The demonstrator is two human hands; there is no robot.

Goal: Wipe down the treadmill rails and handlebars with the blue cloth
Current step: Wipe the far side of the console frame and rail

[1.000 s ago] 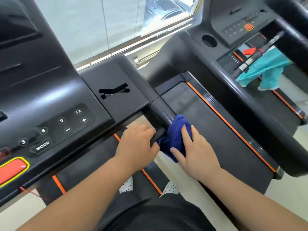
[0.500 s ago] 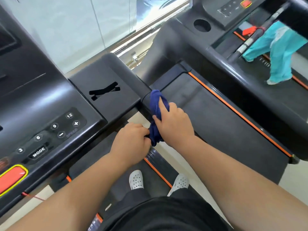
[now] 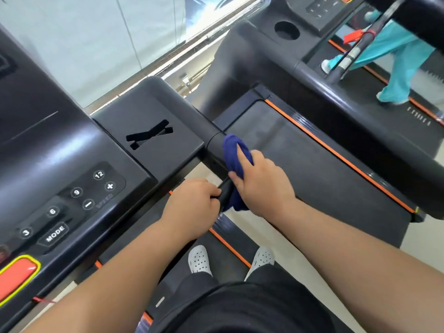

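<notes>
Handlebar [image 3: 217,146] runs black from the console [image 3: 79,169] at my left toward me. My left hand [image 3: 192,207] curls its fingers closed around its near end; just right, my right hand [image 3: 262,186] presses the blue cloth [image 3: 234,152] around it, fingers clamped.

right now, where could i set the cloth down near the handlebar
Free: the flat panel between the speed buttons and handlebar, bare but for its slot. Crowded: the handlebar, with the left hand gripping it and the right hand pressing the cloth on it.
</notes>
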